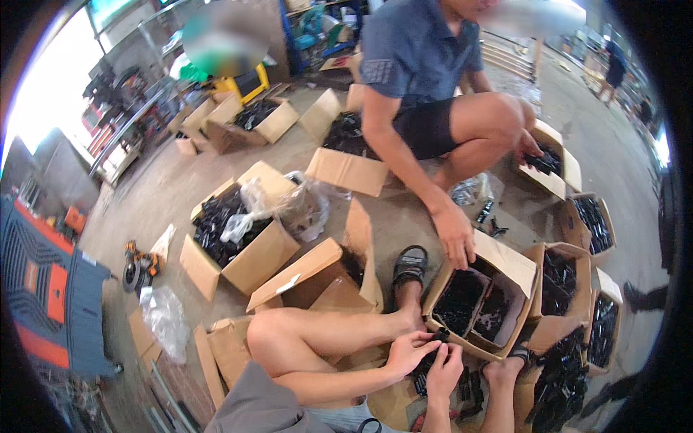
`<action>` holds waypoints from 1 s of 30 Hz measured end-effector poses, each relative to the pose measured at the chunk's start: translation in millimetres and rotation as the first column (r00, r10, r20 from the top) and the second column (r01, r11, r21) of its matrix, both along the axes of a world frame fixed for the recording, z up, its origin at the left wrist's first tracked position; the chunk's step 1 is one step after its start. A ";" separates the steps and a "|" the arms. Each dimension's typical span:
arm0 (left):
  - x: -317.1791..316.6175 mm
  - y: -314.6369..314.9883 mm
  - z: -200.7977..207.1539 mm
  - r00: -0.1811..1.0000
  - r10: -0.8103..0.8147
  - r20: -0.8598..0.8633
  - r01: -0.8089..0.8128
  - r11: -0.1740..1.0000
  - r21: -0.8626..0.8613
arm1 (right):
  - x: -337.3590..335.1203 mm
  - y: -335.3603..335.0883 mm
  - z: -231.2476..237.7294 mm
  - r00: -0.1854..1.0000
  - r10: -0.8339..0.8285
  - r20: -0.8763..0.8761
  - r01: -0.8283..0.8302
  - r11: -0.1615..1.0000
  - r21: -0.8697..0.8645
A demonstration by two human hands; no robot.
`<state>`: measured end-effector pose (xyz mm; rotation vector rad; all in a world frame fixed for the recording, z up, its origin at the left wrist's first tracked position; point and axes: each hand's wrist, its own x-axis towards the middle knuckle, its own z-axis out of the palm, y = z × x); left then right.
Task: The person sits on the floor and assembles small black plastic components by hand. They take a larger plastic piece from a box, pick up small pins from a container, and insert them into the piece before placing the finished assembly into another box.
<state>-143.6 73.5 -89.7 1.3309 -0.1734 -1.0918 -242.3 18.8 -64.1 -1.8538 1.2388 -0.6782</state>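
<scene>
My left hand (406, 352) and my right hand (444, 369) meet low in the picture, both pinching a small black plastic part (433, 353) between the fingertips. They work just in front of a cardboard box (514, 267) lined with black plastic and holding black parts. More black parts (468, 390) lie on the floor under my hands, between my bare legs. A person in a blue shirt squats opposite, with one hand (456, 238) on the rim of that same box.
Several open cardboard boxes of black parts ring the concrete floor: one (249, 263) at left with clear plastic bags, others (595, 224) stacked at right. An angle grinder (137, 265) lies far left. A blue and orange mat (50, 303) covers the left edge.
</scene>
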 end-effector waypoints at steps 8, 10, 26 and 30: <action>-4.7 -2.4 0.5 0.993 -0.077 0.092 0.066 0.991 0.118 | -15.0 -5.9 -5.0 0.992 0.087 -0.092 -0.081 0.995 0.064; -6.6 -3.8 -4.5 0.991 -0.078 0.105 0.066 0.991 0.115 | -14.7 -5.4 -2.4 0.994 0.087 -0.060 -0.082 0.993 0.085; -14.2 3.7 -21.9 0.601 -0.732 -0.320 0.671 0.680 -0.295 | -103.6 -47.5 -7.1 0.971 0.028 0.236 -0.125 0.905 0.408; -15.9 4.5 -23.9 0.653 -0.677 -0.340 0.654 0.730 -0.197 | -97.5 -42.5 10.5 0.987 0.113 0.116 -0.149 0.914 0.377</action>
